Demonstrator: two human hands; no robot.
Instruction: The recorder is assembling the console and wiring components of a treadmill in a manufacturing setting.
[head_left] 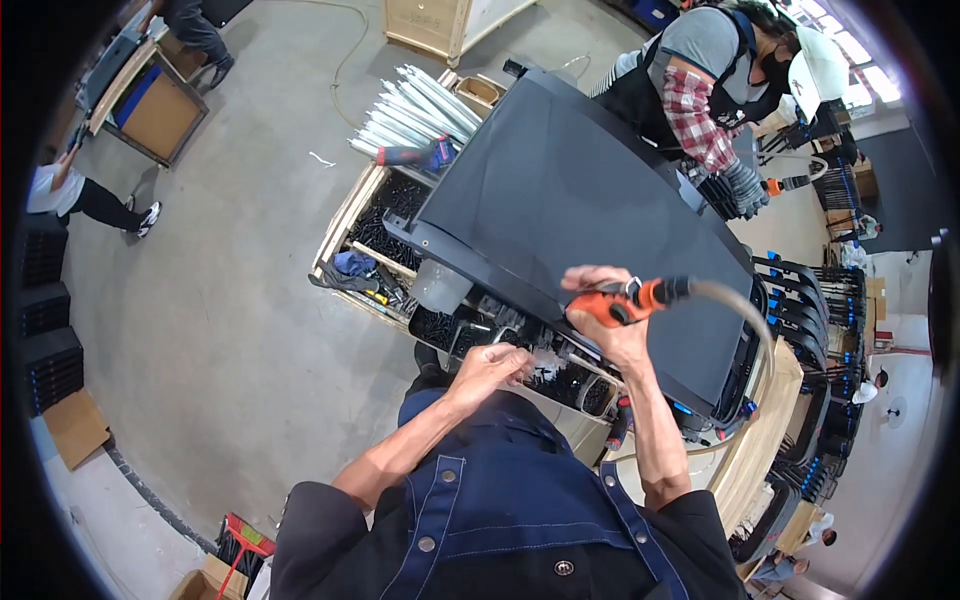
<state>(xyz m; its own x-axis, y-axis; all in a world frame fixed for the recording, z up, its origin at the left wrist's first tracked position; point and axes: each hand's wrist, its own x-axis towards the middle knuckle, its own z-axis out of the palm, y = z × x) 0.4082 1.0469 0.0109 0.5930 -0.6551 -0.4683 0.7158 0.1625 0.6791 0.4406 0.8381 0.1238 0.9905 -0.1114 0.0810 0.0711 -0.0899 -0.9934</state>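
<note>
My right hand is closed round an orange air-powered driver, held over the near edge of a large dark grey machine panel. A translucent hose runs from the driver off to the right. My left hand hovers above the bins of small black fasteners between me and the panel. Its fingers are curled together; anything in them is too small or hidden to name. A pale translucent piece sits by the panel's left corner.
Left of the panel, a wooden-edged cart holds black screws, a red-and-blue cordless tool and silver tubes. Across the panel, a co-worker's gloved hand is beside another orange driver. Dark frames stand stacked at right.
</note>
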